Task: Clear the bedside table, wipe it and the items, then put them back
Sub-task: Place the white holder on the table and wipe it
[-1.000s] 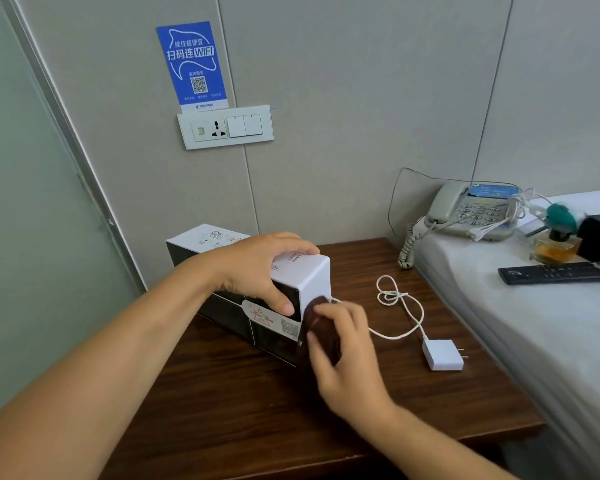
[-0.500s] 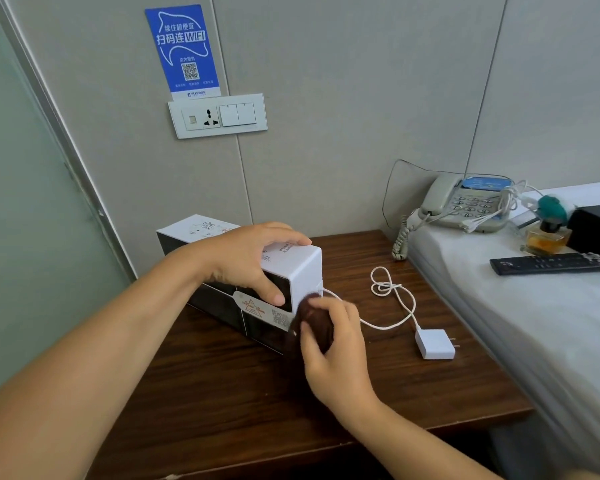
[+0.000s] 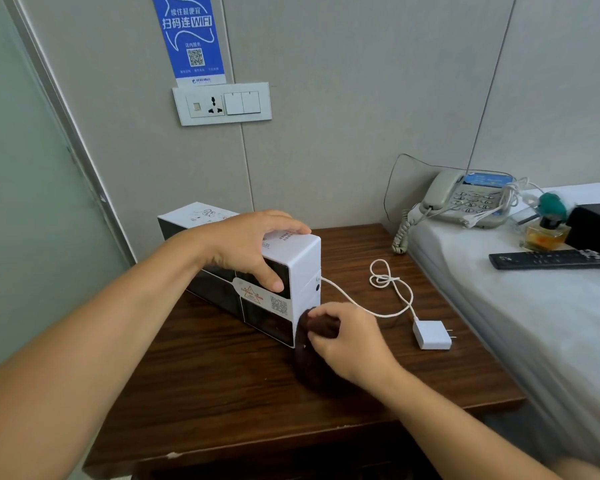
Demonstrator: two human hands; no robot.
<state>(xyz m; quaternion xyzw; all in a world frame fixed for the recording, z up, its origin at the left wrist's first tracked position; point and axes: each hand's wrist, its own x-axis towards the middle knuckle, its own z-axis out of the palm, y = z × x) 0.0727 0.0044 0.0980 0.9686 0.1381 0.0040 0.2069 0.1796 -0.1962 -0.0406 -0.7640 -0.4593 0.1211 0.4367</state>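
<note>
One box (image 3: 243, 268), one charger (image 3: 432, 335) on the counter (image 3: 222, 382).
Your left hand (image 3: 253, 247) grips the box; your right hand (image 3: 347, 337) pinches one brown cloth (image 3: 309, 355) against its end.

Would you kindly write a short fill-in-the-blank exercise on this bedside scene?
1. The left hand holds the white ____ on the table.
2. The right hand presses a dark ____ against its end.
3. The phone lies on the ____.
Missing: box; cloth; bed
</note>
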